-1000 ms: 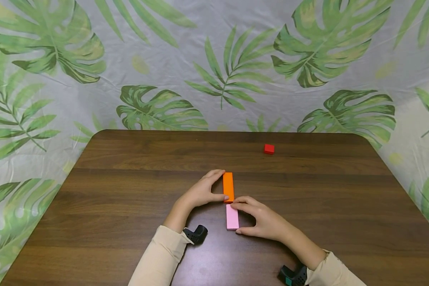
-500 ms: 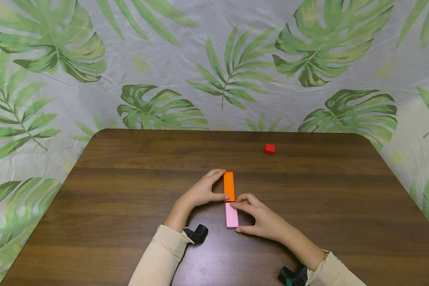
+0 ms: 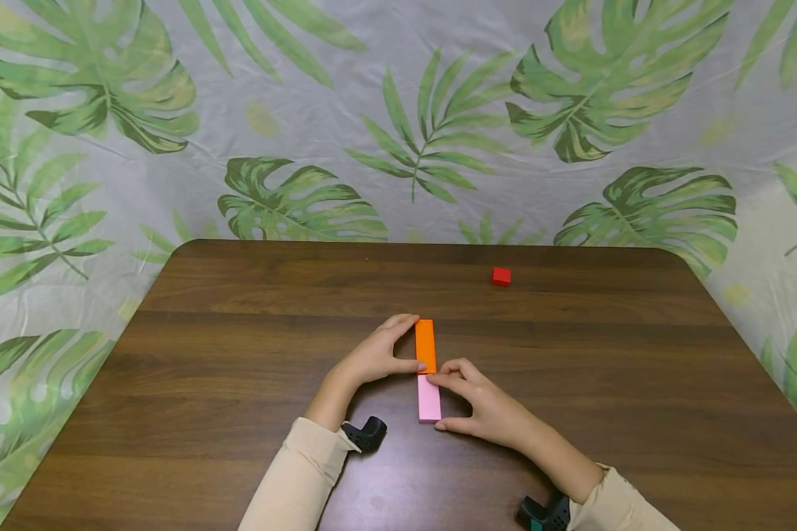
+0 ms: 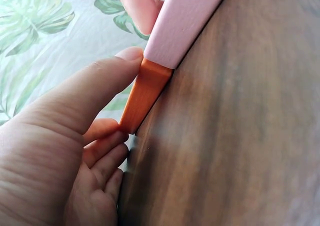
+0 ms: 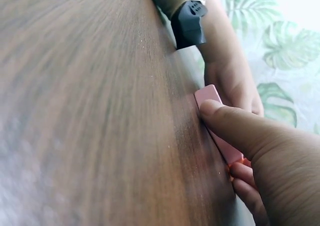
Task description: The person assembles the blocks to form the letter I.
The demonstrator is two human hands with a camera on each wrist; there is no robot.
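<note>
An orange rectangular block [image 3: 425,345] lies lengthwise on the table, pointing away from me. My left hand [image 3: 372,355] grips it by its two ends, thumb at the near end and fingertips at the far end. Directly in front of it lies a pink block [image 3: 429,400], end against end in one line. My right hand [image 3: 494,409] pinches the pink block between thumb and fingers from the right. In the left wrist view the pink block [image 4: 185,26] meets the orange block [image 4: 146,93] at the thumb tip. The right wrist view shows the right thumb on the pink block's [image 5: 225,143] near end.
A small red block [image 3: 501,276] lies toward the table's far edge, right of the hands. The brown wooden table [image 3: 239,339] ends at a leaf-patterned cloth [image 3: 438,88]. A black device [image 3: 365,435] sits at the left wrist, another [image 3: 543,512] at the right.
The pink block has moved away from me and slightly left with the right hand, closing the small gap to the orange block. The left hand has barely moved.
</note>
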